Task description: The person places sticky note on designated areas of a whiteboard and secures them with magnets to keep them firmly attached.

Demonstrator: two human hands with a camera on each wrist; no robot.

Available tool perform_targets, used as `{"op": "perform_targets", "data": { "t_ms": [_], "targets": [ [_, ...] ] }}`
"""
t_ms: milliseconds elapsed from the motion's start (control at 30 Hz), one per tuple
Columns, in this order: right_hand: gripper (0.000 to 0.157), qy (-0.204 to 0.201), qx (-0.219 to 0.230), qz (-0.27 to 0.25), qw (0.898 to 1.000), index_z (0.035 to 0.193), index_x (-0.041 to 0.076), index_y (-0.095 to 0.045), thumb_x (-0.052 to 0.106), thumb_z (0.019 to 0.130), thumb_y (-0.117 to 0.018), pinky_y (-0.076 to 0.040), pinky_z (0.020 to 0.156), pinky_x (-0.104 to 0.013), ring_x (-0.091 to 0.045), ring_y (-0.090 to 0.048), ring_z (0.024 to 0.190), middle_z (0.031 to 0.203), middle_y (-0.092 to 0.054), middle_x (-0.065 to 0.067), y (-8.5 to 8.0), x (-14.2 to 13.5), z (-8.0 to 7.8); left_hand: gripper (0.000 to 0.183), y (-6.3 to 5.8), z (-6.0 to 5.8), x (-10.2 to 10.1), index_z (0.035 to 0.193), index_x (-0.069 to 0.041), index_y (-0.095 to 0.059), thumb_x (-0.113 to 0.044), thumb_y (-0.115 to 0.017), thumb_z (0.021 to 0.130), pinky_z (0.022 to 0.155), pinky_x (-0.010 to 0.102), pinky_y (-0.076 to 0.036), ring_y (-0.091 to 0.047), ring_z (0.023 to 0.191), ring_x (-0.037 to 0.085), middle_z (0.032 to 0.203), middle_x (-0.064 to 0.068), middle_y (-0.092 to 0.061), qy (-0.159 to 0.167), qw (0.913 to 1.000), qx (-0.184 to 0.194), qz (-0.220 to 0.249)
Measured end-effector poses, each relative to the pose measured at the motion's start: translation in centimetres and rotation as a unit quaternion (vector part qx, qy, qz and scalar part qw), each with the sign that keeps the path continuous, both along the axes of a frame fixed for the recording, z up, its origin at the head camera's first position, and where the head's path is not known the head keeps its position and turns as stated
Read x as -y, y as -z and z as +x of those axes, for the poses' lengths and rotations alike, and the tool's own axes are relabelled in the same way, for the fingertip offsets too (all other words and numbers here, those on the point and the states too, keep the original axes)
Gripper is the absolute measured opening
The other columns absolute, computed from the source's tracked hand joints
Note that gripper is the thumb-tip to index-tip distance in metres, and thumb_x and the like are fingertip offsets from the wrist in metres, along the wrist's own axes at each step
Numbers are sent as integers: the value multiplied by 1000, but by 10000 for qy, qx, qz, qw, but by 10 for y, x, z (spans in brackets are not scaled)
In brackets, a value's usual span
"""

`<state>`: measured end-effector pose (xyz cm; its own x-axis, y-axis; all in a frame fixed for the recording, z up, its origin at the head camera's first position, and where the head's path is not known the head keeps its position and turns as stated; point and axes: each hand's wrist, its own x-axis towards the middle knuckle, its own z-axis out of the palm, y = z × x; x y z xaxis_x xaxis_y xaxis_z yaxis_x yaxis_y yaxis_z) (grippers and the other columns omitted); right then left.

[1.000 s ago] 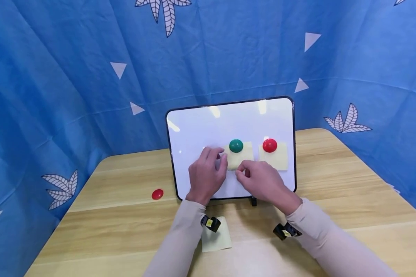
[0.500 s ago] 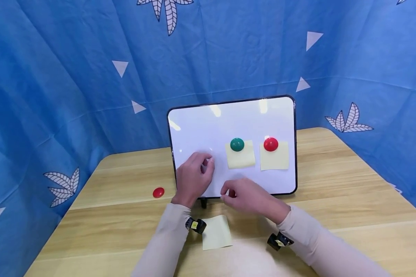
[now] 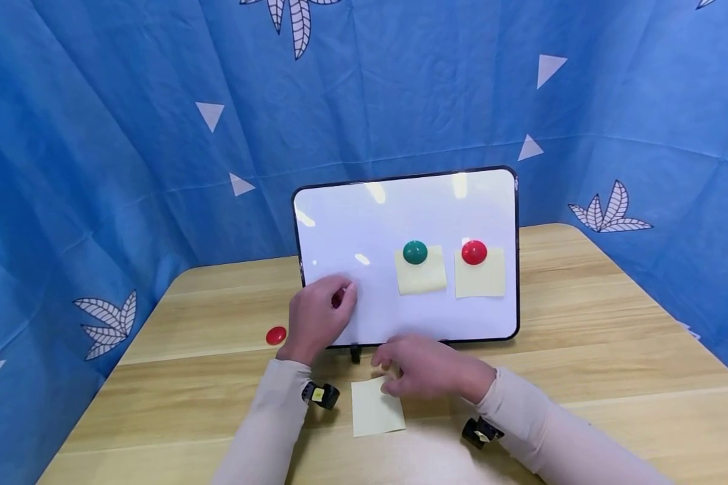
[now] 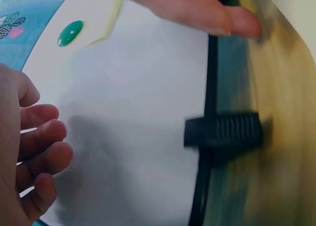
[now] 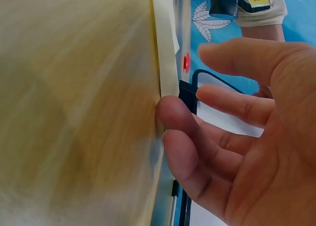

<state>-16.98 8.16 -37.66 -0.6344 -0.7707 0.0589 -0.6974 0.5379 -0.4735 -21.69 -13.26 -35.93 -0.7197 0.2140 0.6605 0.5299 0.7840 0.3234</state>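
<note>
My right hand (image 3: 431,367) hovers low over the top right corner of a pale yellow sticky note (image 3: 373,411) lying on the table. Its fingers are apart and loosely bent, with nothing between them; the right wrist view shows the fingertips (image 5: 175,112) close to the note's edge (image 5: 165,48). My left hand (image 3: 318,316) hangs before the lower left of a whiteboard (image 3: 352,222), fingers (image 4: 47,137) loosely curled and holding nothing. On the board, a green magnet (image 3: 415,252) sits on one note (image 3: 431,279) and a red magnet (image 3: 474,252) on another (image 3: 480,279).
A loose red magnet (image 3: 276,335) lies on the wooden table (image 3: 188,391), left of the board. Black feet (image 3: 355,353) support the board's lower edge. A blue patterned curtain (image 3: 400,87) hangs behind and at both sides.
Both hands have drawn away from the note under the green magnet. The left hand moved left and down; the right moved down to the note on the table, its fingers spreading.
</note>
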Motion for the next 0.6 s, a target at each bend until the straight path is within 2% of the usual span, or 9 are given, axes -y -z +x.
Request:
{"op": "perform_targets", "data": {
  "t_ms": [133,233,400,600],
  "targets": [
    [33,43,81,166,9998,117,14,-71,23,85,-78,-48,74,-25,-5,-52,79,99,-61,5,1,0,2,18,4,2,12,85,-11,-74,-21,-63,96,55,26,-47,-54,60,11,70,-2,-64,-36,9997,-248,73],
    [34,55,104,184,9998,117,14,-71,23,85,-79,-48,75,-25,-5,-53,80,97,-60,6,2,0,2,18,5,4,22,85,-8,-74,-18,-64,95,54,28,-48,-55,60,13,71,1,-66,-110,9989,-415,205],
    [33,51,33,234,9997,116,16,-71,24,84,-79,-48,77,-25,-6,-53,83,97,-59,5,4,0,3,18,8,6,41,87,-7,-75,-18,-64,96,55,29,-48,-55,60,14,71,2,-66,-264,9987,-332,267],
    [35,-12,56,275,9996,116,17,-70,27,84,-80,-47,74,-24,-4,-50,81,94,-56,7,5,0,3,19,12,4,68,84,-7,-74,-18,-64,97,52,31,-43,-50,57,13,66,0,-61,-452,9985,-270,175]
  ]
}}
